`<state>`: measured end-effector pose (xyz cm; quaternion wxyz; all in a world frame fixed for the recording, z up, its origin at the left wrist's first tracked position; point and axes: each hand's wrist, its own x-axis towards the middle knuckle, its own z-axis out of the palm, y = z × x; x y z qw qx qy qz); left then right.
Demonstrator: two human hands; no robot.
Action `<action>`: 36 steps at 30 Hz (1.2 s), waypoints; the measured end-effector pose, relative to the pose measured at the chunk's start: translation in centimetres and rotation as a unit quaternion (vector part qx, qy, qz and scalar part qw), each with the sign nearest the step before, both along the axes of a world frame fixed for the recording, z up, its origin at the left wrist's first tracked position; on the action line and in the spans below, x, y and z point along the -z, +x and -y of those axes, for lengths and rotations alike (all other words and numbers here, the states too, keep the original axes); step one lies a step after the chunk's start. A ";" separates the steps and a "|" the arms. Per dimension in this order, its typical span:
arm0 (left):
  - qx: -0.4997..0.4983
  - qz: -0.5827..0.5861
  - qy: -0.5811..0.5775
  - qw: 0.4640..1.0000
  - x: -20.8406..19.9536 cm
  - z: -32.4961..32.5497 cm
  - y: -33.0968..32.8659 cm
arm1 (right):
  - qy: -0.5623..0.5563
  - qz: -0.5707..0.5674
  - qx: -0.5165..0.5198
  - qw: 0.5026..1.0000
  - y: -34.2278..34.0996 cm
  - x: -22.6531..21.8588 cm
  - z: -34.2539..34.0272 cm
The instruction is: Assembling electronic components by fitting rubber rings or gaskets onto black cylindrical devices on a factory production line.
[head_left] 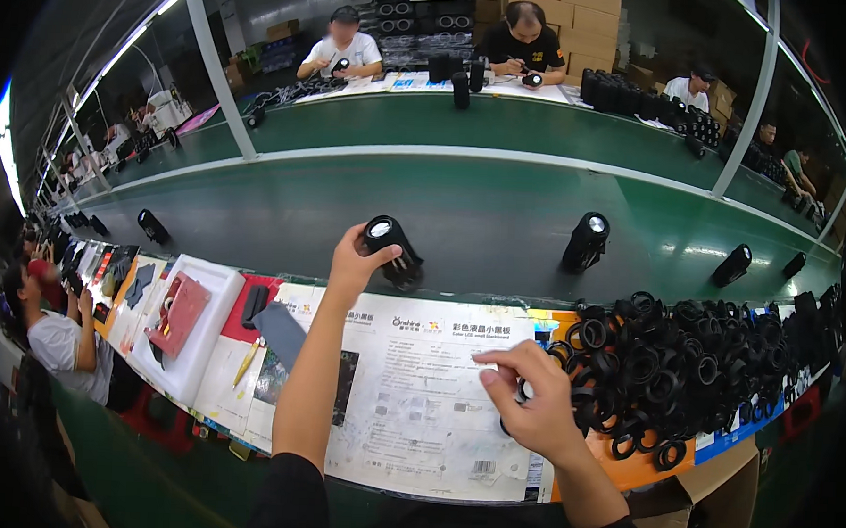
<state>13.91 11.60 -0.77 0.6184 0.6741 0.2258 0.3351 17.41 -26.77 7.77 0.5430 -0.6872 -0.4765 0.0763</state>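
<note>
My left hand (355,264) reaches over the conveyor belt. Its fingers and thumb close round the top of a black cylindrical speaker (403,271) with a shiny silver round end, which leans slightly. Above the white printed sheet (406,433) on the bench is my right hand (537,406), its index finger and thumb curled and a little apart. Something dark with a pale spot shows behind those fingers and is mostly hidden by them; I cannot make out what it is. Right beside this hand lies a big heap of black rings (669,369).
More black speakers (586,241) stand along the dark belt (501,211). Left on the bench are a white foam tray (189,334) with a red piece, a yellow pen (247,363) and a grey cloth (283,333). A cardboard box (706,493) stands lower right. Co-workers sit across the belt.
</note>
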 end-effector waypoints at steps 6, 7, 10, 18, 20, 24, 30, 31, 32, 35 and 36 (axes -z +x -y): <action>0.081 0.108 -0.243 0.960 -0.5 12.3 -3.6 | -0.041 0.012 0.021 0.999 -0.3 6.7 -4.3; 0.089 0.140 -0.227 0.960 0.3 13.5 -4.0 | -0.023 -0.052 0.012 0.998 -0.5 7.3 -4.6; 0.139 0.159 -0.289 0.934 0.9 15.6 -4.9 | -0.016 -0.155 0.005 0.988 -0.8 9.7 -4.3; 0.151 0.235 -0.328 0.902 1.9 17.5 -5.2 | -0.027 -0.313 -0.114 0.942 -1.0 11.1 -3.7; 0.120 0.294 -0.294 0.902 1.6 17.5 -5.2 | 0.000 -0.171 -0.075 0.982 -1.4 11.1 -3.9; 0.187 0.329 -0.276 0.884 2.2 16.3 -5.4 | -0.037 -0.042 -0.031 0.998 -2.4 10.6 -4.0; 0.237 0.344 -0.319 0.851 2.6 16.3 -5.2 | -0.020 -0.261 -0.114 0.958 -2.1 11.2 -3.8; 0.237 0.342 -0.320 0.851 2.8 16.4 -5.2 | -0.011 -0.268 -0.116 0.956 -2.2 11.3 -3.8; 0.238 0.343 -0.322 0.850 2.9 16.4 -5.2 | -0.002 -0.276 -0.117 0.954 -2.3 11.4 -3.8; 0.246 0.351 -0.327 0.842 3.2 16.7 -5.1 | 0.019 -0.277 -0.112 0.954 -2.7 11.6 -3.7; 0.252 0.358 -0.329 0.836 3.2 16.9 -5.0 | 0.020 -0.278 -0.111 0.954 -2.7 11.5 -3.5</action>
